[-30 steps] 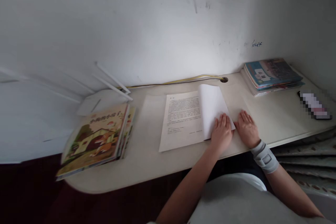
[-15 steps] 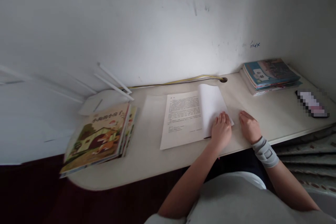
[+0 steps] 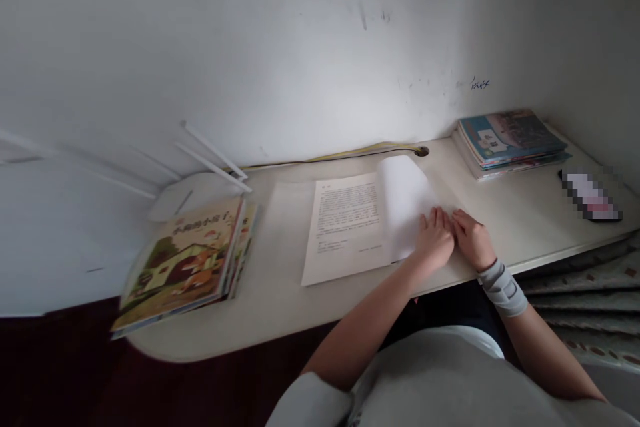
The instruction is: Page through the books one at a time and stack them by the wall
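A white sheet with printed text (image 3: 347,227) lies on the desk in front of me, and a blank white page (image 3: 403,200) curls over its right part. My left hand (image 3: 436,240) rests on the right edge of this curled page, its fingers stretched out and close together. Right beside it is my right hand (image 3: 474,240), fingers bent and pressed together low at the desk; what they hold, if anything, is hidden. A grey wrist wrap (image 3: 504,288) is on my right wrist. Something thin and pale, perhaps a clear sheet (image 3: 285,220), shows left of the print.
Picture books (image 3: 187,260) are stacked at the desk's left end, near white bars (image 3: 213,153). More books (image 3: 510,137) lie at the back right, with a blurred-out phone-shaped object (image 3: 593,197) beside them. A cable (image 3: 325,159) runs along the wall to a desk hole (image 3: 423,151).
My left hand has slid right across the curled page and now meets my right hand, which has stayed nearly in place. The camera view has shifted slightly.
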`<state>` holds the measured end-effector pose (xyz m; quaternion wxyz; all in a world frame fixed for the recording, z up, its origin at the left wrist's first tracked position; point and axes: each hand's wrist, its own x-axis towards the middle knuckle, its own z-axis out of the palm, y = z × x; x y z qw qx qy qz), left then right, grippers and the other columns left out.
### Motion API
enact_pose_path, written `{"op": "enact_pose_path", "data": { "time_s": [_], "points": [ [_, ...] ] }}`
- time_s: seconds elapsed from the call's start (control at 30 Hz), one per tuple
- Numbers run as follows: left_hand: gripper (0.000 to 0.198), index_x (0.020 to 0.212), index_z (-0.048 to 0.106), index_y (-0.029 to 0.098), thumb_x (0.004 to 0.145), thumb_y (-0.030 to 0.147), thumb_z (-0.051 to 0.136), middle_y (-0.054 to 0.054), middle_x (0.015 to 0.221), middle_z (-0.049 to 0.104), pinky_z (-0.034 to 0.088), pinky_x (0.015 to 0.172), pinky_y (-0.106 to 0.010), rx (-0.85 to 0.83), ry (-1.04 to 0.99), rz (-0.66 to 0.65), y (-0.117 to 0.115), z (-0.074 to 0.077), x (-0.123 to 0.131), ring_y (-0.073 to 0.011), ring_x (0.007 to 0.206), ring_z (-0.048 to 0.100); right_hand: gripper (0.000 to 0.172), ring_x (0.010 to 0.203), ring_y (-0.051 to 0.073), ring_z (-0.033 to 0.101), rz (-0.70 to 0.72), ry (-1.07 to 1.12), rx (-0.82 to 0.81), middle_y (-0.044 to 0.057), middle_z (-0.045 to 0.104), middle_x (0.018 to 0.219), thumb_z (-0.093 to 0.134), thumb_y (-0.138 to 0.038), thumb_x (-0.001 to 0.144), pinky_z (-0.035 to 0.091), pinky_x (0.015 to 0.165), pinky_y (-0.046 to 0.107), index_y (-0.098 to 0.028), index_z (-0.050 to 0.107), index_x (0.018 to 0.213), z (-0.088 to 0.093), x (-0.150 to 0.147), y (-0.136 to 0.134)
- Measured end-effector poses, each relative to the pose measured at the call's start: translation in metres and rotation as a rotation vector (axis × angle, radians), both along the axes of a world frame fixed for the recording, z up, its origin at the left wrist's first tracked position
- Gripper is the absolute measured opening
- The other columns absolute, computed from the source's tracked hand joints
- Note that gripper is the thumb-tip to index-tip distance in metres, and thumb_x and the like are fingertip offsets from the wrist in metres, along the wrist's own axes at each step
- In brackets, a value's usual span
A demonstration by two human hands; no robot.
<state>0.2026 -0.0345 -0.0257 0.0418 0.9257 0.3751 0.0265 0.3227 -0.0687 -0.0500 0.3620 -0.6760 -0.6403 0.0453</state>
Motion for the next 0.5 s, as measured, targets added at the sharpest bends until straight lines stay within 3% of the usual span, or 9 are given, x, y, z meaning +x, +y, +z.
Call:
{"op": "enact_pose_path", "data": {
  "time_s": [0.17, 0.37, 0.43, 0.5],
  "points": [
    [0.053, 0.134, 0.03, -0.002, 0.089, 0.026, 0.033, -0.025, 0.143, 0.028, 0.026, 0.108, -0.042, -0.262, -0.049, -0.18, 0.008, 0.006, -0.026, -0.0287, 0.135, 0.021, 0.035, 0.11, 0.022, 0.057, 0.032, -0.019, 0.024, 0.013, 0.065, 0.11, 0.033, -0.022, 0.089, 0.046, 0.095, 0.038, -0.014, 0.066, 0.1, -0.006, 0.001, 0.0],
    [0.063, 0.138, 0.012, -0.002, 0.083, 0.015, 0.037, -0.027, 0.144, 0.025, 0.03, 0.107, -0.04, -0.421, -0.233, -0.211, -0.007, 0.005, -0.036, -0.0266, 0.134, 0.026, 0.035, 0.111, 0.023, 0.055, 0.035, -0.071, 0.036, 0.015, 0.063, 0.113, 0.032, -0.022, 0.09, 0.046, 0.095, 0.041, -0.013, 0.061, 0.108, -0.008, 0.001, -0.001],
    [0.068, 0.14, 0.005, -0.001, 0.082, 0.013, 0.037, -0.027, 0.143, 0.028, 0.033, 0.105, -0.041, -0.436, -0.273, -0.236, -0.008, 0.004, -0.039, -0.0261, 0.133, 0.03, 0.034, 0.114, 0.024, 0.053, 0.055, -0.125, 0.03, 0.017, 0.061, 0.115, 0.034, -0.021, 0.09, 0.045, 0.096, 0.041, -0.011, 0.059, 0.111, -0.009, 0.0, -0.001],
    [0.069, 0.142, -0.002, 0.004, 0.083, 0.013, 0.034, -0.022, 0.137, 0.041, 0.038, 0.101, -0.039, -0.466, -0.286, -0.263, -0.002, 0.006, -0.043, -0.0225, 0.126, 0.041, 0.034, 0.116, 0.025, 0.051, 0.076, -0.191, 0.022, 0.018, 0.059, 0.117, 0.035, -0.019, 0.089, 0.044, 0.097, 0.043, -0.01, 0.058, 0.113, -0.011, -0.001, -0.002]
  ]
}}
